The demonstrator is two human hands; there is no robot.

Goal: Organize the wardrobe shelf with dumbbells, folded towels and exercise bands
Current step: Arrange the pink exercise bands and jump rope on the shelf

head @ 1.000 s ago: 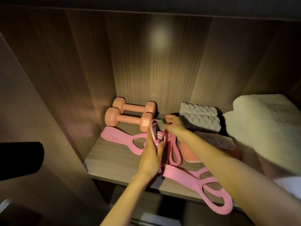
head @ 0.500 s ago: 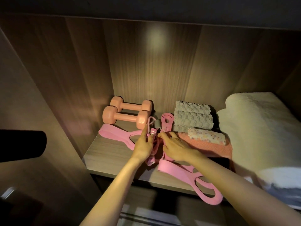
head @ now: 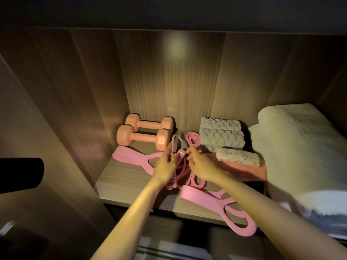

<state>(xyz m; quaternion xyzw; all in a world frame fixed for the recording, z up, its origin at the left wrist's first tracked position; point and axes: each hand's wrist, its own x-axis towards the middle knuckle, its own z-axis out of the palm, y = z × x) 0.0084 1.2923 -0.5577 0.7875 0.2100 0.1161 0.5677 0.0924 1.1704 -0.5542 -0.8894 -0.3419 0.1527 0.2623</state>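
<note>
— Left hand (head: 165, 166) is closed round the coiled pink jump rope (head: 181, 153) with its pink and grey handles, over the middle of the wooden wardrobe shelf (head: 122, 186), just in front of the two salmon-coloured dumbbells (head: 143, 137).
— And the right hand?
— My right hand (head: 201, 166) is just beside it, fingers bent, the tips at the top of the rope. Whether it pinches the rope or only touches it, I cannot tell.
— What changed in the last second?
— One second ago the right hand reached far back, near the folded grey waffle towel (head: 221, 136), at the far end of the thin pink loop band (head: 191, 136). Now it has come back to the front and meets the left hand at the rope. The thin band lies along the shelf, between the dumbbells and the grey towel.
— What does this mean for the task?
— I think the thin band is placed, and the rope is now the step in hand: both hands gather it tidy.
— What is not yet in order?
— The wide pink figure-eight band at the left (head: 131, 158) lies loose before the dumbbells, and the second figure-eight band (head: 216, 201) hangs partly over the front edge. The big cream towel (head: 300, 151) at the right looks already placed.
</note>
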